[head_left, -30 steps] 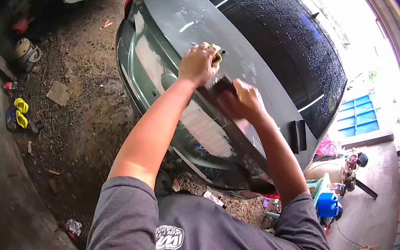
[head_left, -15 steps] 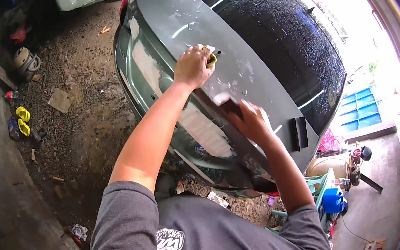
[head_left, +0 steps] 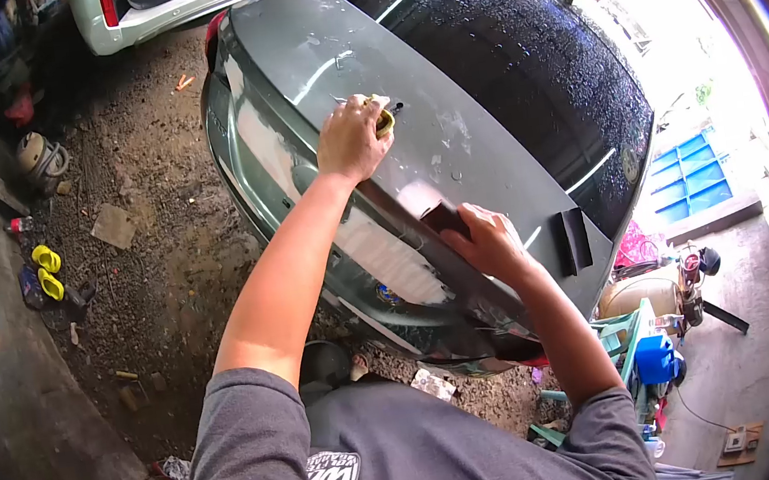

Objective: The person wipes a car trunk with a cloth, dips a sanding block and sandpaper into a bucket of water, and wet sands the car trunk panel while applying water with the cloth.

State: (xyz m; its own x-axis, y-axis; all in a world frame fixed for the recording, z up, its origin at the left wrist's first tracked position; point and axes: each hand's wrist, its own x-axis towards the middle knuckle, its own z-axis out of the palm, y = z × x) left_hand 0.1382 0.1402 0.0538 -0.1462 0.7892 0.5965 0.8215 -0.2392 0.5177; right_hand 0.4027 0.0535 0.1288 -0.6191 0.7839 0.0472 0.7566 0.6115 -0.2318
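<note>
Between the 2 grips, on the grey trunk lid (head_left: 492, 179) of a car: a dark block (head_left: 444, 219), right at the fingers of the right grip (head_left: 498, 245) and down to the right of the left grip (head_left: 353, 143). Right one clearly nearer, closed around the block, with thumb to 1 side and fingers to the other. Long axis hard to tell for certain, with 1 end covered by the fingers; visible part apparently slanting from upper left to lower right, roughly along the lid's rear edge. Just beside it, a pale blur, too smeared to name.

In the left grip, near that same edge, a yellow thing (head_left: 386, 125) held under curled fingers, with a dark hollow showing; material impossible to tell. Just past it, a small dark spot on the lid.

Toward the body, the lid's rear edge, close under the arms, then a greenish rear panel (head_left: 269, 201) with pale patches (head_left: 391, 256) below. On the far side, the rear window (head_left: 488, 64), beaded with water. Widest stretch of lid between block and window, marked with pale streaks (head_left: 453, 126). To the right, past the right grip and apart from it, a black upright piece (head_left: 574, 241) near the lid's end. Off to the left, well apart, a gritty floor (head_left: 155, 210) and yellow shoes (head_left: 49, 272).
</note>
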